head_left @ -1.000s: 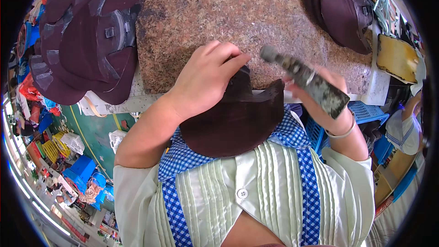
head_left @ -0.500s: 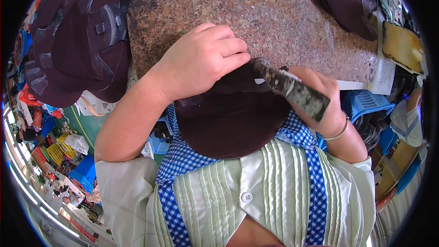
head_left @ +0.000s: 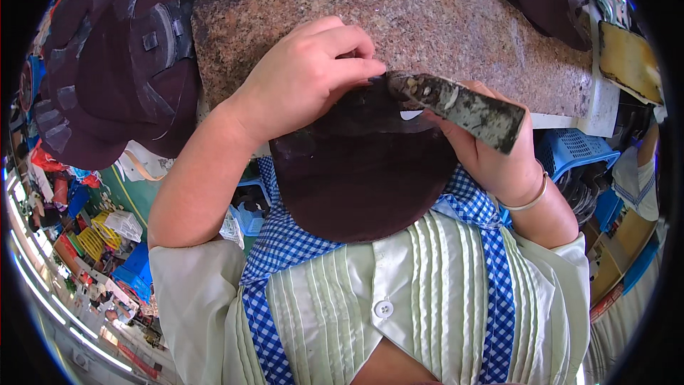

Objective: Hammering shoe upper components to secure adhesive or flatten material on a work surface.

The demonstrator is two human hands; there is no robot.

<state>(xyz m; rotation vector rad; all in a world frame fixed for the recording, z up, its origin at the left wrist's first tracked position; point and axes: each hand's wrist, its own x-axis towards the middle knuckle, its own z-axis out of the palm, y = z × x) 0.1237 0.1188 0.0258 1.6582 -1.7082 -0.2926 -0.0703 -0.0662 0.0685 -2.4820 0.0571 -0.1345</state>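
A dark maroon piece [head_left: 363,185] with a rounded lower edge hangs over the front edge of the stone-topped bench, against my lap. My left hand [head_left: 313,68] lies at its top edge, fingers bent and closed on that edge; the fingertips are partly hidden. My right hand [head_left: 502,150] is closed around a flat, blotchy grey-and-black tool [head_left: 470,107], crusted with dried residue. The tool's narrow dark end meets the top edge of the piece beside my left fingertips. A small white opening [head_left: 411,115] shows in the piece under the tool.
A heap of similar maroon pieces [head_left: 107,78] with grey patches covers the left side. Another maroon stack [head_left: 545,0] lies on the bench [head_left: 427,14] at the far right. Beside it sits a yellowish stained pad [head_left: 628,64]. A blue plastic basket [head_left: 570,150] stands below the right edge.
My right hand and the tool have moved slightly up and right, and the tool lies flatter. My left hand has shifted slightly upward at the piece's top edge.
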